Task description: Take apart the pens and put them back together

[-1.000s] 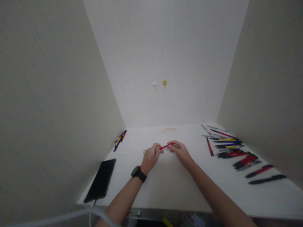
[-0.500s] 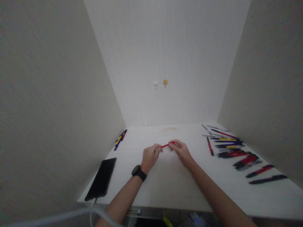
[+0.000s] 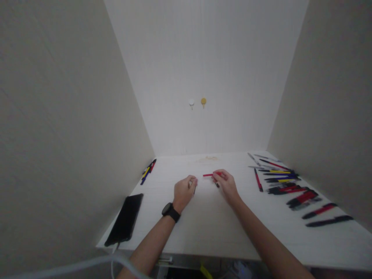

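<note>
The right hand (image 3: 226, 185) pinches a red pen barrel (image 3: 208, 175) between thumb and fingers, its grip pressed onto one end while the other points across the gap toward the left hand (image 3: 183, 190). The barrel lies nearly level, in front of the person, above the middle of the white desk (image 3: 216, 236). A short dark piece (image 3: 217, 185) shows just beneath the right fingers. The left hand's fingers curl inward, clear of the barrel, and a thin dark sliver (image 3: 195, 190) shows right at their tips; whether that grip closes on it I cannot tell. A black wristwatch (image 3: 171, 212) circles the left wrist.

Along the desk's right side lies a long spread of pens (image 3: 286, 188), in red, black, yellow, blue and clear or greyish tones, some overlapping. A red-and-black pen (image 3: 258, 179) lies a little apart, on the side nearer the right hand, and a black pen (image 3: 329, 221) lies nearest the front. At the far left, by the side panel (image 3: 72, 128), is a small bundle of pens (image 3: 148, 171). Nearer the front on that side rests a black-screened device (image 3: 124, 220) with a cable (image 3: 116, 248) at its lower edge. A white hook (image 3: 191, 102) and a yellow hook (image 3: 204, 101) sit side by side on the back wall (image 3: 203, 58).
</note>
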Available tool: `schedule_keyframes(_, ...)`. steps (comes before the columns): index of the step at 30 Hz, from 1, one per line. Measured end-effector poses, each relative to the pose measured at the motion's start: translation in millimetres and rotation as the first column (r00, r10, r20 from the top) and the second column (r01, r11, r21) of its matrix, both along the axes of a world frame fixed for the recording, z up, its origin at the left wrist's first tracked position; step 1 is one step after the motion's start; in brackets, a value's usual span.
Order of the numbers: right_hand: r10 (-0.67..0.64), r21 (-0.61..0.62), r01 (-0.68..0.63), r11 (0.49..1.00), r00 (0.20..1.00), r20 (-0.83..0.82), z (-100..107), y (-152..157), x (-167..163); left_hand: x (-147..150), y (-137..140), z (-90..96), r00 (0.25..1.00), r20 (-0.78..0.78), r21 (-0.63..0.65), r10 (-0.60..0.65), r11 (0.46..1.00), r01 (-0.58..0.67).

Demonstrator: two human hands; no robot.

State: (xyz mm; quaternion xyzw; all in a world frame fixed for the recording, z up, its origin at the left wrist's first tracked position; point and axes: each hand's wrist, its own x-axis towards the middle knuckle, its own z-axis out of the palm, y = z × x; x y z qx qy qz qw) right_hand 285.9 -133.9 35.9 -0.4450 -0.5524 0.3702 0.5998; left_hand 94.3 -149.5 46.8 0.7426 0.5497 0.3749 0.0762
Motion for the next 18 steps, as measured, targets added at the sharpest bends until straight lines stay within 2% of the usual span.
schedule_keyframes(2,-0.106,0.08,0.087,0.993,0.952,0.288,0.0,-1.8,0.2,-0.5,0.9,-0.6,0.998,0.008,0.006,0.065,0.998,-0.065)
schedule_keyframes(5,-0.225,0.214,0.106,0.971,0.705,0.673,-0.5,-6.4,-3.1,-0.9,2.0,-1.3,0.993,0.027,0.004,0.117,0.993,-0.117)
schedule_keyframes(8,-0.266,0.278,0.048,0.959,0.477,0.838,-2.7,-10.0,-7.7,-0.4,1.8,-1.3,0.992,0.035,0.002,0.121,0.993,-0.121)
schedule_keyframes(10,-0.267,0.288,0.004,0.958,0.385,0.883,-5.1,-10.6,-9.4,0.1,1.3,-1.1,0.993,0.033,0.002,0.111,0.994,-0.112)
schedule_keyframes(12,-0.27,0.298,-0.034,0.954,0.336,0.902,-7.4,-9.9,-9.6,0.6,0.8,-0.8,0.995,0.028,0.003,0.097,0.995,-0.097)
schedule_keyframes(14,-0.283,0.316,-0.055,0.947,0.322,0.903,-8.2,-8.9,-9.1,0.7,0.5,-0.5,0.996,0.022,0.005,0.082,0.997,-0.082)
schedule_keyframes(16,-0.305,0.343,-0.051,0.938,0.349,0.886,-6.2,-9.0,-8.6,0.7,0.4,-0.2,0.998,0.014,0.008,0.063,0.998,-0.063)
schedule_keyframes(18,-0.318,0.367,-0.044,0.929,0.409,0.856,-1.6,-10.8,-8.7,0.8,0.0,0.3,1.0,-0.001,0.013,0.027,1.0,-0.027)
